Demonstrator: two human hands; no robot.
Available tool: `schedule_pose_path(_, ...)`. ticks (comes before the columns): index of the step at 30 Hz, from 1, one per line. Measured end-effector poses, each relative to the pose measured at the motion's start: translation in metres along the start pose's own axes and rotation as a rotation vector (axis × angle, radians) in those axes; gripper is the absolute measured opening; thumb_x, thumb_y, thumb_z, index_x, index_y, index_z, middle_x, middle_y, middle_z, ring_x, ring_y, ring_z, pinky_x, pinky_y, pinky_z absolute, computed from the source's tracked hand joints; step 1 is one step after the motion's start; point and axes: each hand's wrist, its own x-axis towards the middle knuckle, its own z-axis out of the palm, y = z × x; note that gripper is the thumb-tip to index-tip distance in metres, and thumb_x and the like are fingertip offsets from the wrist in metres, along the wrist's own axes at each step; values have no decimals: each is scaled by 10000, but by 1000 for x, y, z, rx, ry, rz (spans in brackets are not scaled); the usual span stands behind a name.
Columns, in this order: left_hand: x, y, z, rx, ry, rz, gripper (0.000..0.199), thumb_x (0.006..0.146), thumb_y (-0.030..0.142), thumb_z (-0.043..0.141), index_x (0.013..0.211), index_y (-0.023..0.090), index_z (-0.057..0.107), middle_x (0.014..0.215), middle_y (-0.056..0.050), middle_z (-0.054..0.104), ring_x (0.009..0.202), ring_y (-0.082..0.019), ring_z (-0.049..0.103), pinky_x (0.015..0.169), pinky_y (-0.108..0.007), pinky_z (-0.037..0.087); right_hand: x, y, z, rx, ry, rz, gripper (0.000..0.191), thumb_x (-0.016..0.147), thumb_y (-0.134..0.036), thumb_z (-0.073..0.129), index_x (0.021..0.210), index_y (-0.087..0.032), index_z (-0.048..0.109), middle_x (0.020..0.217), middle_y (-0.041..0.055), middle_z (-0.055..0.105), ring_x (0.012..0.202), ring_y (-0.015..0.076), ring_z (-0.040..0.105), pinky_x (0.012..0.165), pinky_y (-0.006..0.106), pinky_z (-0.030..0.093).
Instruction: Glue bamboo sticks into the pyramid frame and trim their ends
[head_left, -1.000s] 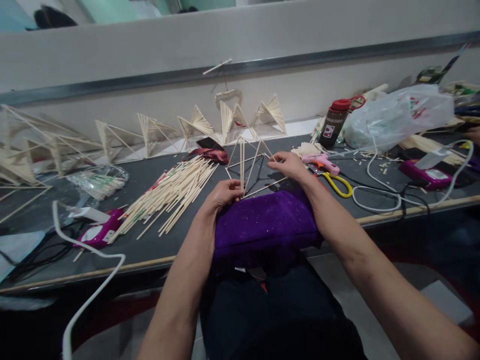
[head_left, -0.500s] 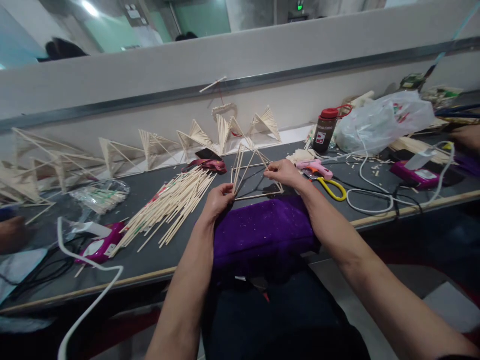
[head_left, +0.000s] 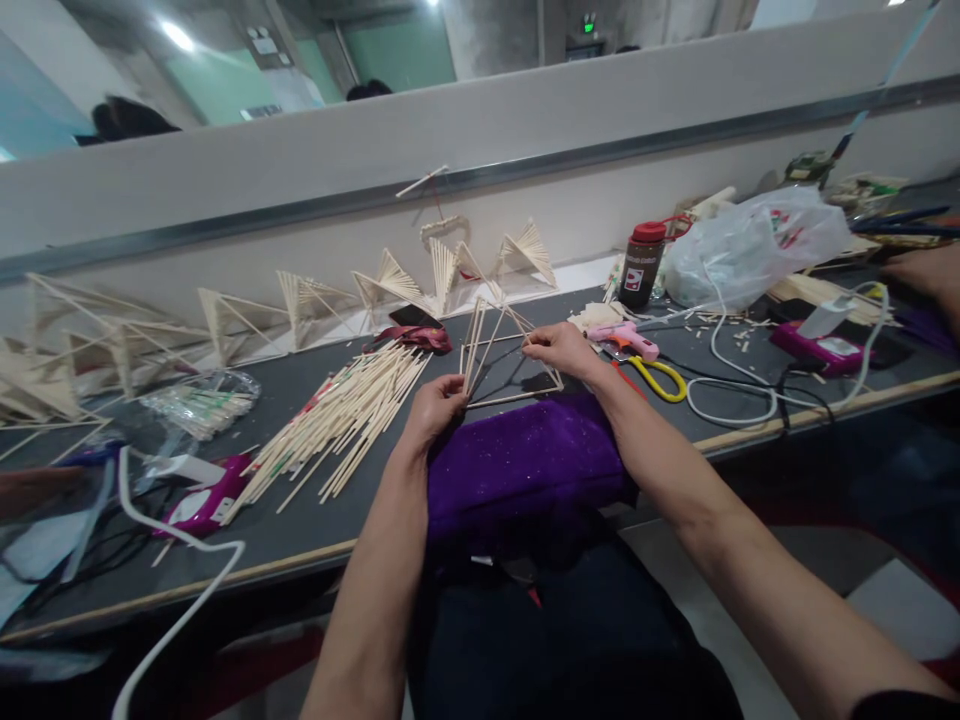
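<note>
A small open frame of thin wooden sticks [head_left: 487, 350] stands on the dark tabletop in front of me, its uprights leaning together. At its left corner my left hand [head_left: 436, 405] is closed, with thumb and fingers pinching the sticks near the base. My right hand [head_left: 559, 352] is closed in a pinch at the right side of the frame; the exact grip is partly hidden by the fingers. A purple cloth-covered pad [head_left: 525, 450] lies between my forearms, just on the near side of the frame.
Loose sticks [head_left: 352, 410] lie left, beside a magenta power strip [head_left: 206, 500]. Finished stick models [head_left: 300, 310] line the wall. A pink glue gun [head_left: 626, 337], yellow-handled scissors [head_left: 664, 380], a bottle [head_left: 643, 265] and a plastic bag [head_left: 757, 250] sit right. Other people's hands show at both edges.
Both my hands keep their places on the frame, and the view has shifted slightly. At the left edge another person's hand has moved, blurred; at the right edge another hand reaches further in.
</note>
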Motion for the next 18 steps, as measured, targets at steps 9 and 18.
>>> schedule_pose_path(9,-9,4,5,-53,-77,14,266,602,252,640,844,139,637,605,36,527,492,-76,420,494,-211,321,-2,2,2,-120,18,-33,209,798,-293,540,757,-190,717,724,21,694,665,148,586,626,256,365)
schedule_pose_path(18,-11,2,7,-49,-118,35,185,645,227,598,804,142,638,550,43,499,470,-75,397,483,-210,308,-5,8,3,-56,-24,28,226,795,-336,530,755,-183,692,613,10,635,552,138,540,569,259,362)
